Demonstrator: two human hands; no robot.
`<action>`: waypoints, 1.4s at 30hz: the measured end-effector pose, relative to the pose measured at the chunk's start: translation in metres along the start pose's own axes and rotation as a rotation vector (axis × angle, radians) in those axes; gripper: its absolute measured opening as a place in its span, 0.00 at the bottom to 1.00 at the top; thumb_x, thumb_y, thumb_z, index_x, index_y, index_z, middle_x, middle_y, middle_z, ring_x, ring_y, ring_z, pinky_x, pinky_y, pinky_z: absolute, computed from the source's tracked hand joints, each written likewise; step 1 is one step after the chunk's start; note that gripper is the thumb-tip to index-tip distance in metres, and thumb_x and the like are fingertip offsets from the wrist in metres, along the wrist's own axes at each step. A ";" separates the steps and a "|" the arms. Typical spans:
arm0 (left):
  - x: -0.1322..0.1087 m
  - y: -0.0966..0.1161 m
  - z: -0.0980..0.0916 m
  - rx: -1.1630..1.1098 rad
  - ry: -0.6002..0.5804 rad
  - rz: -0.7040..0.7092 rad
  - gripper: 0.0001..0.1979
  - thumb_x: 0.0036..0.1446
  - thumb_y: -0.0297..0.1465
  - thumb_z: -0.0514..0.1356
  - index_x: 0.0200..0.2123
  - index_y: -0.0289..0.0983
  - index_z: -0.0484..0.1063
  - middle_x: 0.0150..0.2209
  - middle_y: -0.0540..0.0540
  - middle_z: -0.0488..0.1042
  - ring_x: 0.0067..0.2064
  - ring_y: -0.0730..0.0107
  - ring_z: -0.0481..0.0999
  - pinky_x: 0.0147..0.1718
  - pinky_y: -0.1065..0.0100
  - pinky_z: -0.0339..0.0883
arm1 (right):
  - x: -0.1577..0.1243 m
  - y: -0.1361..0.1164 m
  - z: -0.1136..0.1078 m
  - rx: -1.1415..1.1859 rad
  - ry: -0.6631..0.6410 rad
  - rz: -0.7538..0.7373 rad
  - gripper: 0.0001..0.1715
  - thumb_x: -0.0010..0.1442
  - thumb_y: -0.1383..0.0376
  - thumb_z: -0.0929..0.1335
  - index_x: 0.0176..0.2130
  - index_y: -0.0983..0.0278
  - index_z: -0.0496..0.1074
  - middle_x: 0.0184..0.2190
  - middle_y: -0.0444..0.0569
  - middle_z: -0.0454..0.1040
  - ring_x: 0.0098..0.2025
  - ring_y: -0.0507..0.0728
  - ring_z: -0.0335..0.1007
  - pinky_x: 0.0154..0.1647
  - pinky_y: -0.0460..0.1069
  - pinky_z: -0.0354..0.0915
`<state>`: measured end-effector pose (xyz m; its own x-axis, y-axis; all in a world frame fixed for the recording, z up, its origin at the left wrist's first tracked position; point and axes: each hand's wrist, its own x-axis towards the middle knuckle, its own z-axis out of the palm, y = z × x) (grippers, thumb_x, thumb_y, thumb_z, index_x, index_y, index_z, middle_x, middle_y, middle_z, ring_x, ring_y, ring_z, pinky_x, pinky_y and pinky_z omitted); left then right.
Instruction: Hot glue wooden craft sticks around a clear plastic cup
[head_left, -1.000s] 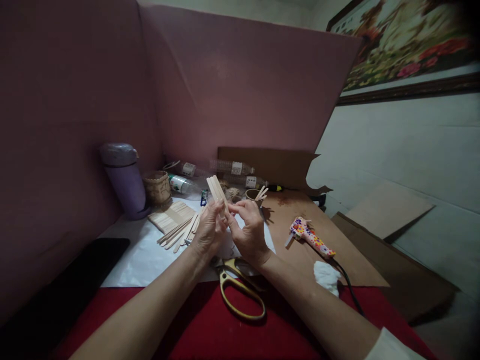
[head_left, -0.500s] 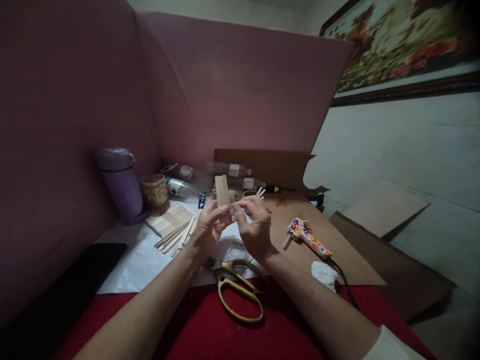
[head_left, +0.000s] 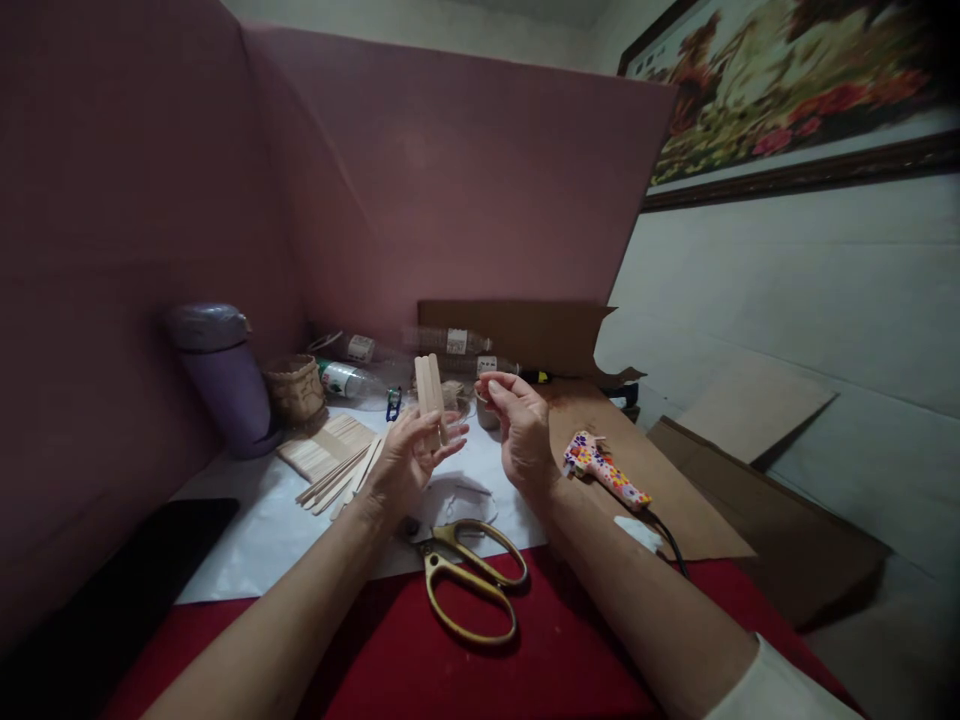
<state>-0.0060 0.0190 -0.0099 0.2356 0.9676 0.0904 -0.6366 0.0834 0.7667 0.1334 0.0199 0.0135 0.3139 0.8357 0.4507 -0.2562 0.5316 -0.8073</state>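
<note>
Right hand (head_left: pixel 523 425), pinched, contents unclear, now apart from wooden sticks (head_left: pixel 427 384) in the left hand's (head_left: pixel 405 450) grip

Purple tumbler (head_left: pixel 229 395), framed painting (head_left: pixel 772 95) on pale wall (head_left: pixel 757 290)

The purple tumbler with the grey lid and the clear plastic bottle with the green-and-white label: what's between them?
In the head view, a tan, round, patterned container stands between the purple tumbler and the clear bottle.

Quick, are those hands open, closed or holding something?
Left hand: holding flat wooden sticks.
Right hand: curled, thumb near forefinger; whether it pinches anything can't be told.
</note>
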 end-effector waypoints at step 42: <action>0.000 0.004 0.000 -0.119 -0.032 0.069 0.15 0.44 0.23 0.69 0.37 0.35 0.73 0.37 0.47 0.80 0.39 0.69 0.79 0.41 0.68 0.71 | -0.028 0.010 0.002 -0.422 -0.184 -0.243 0.16 0.63 0.56 0.66 0.41 0.64 0.77 0.31 0.49 0.80 0.29 0.53 0.72 0.29 0.47 0.65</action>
<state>-0.0079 0.0193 -0.0068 0.2108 0.9641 0.1617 -0.7342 0.0469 0.6773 0.1204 0.0016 -0.0065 0.1427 0.7254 0.6734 0.2068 0.6435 -0.7370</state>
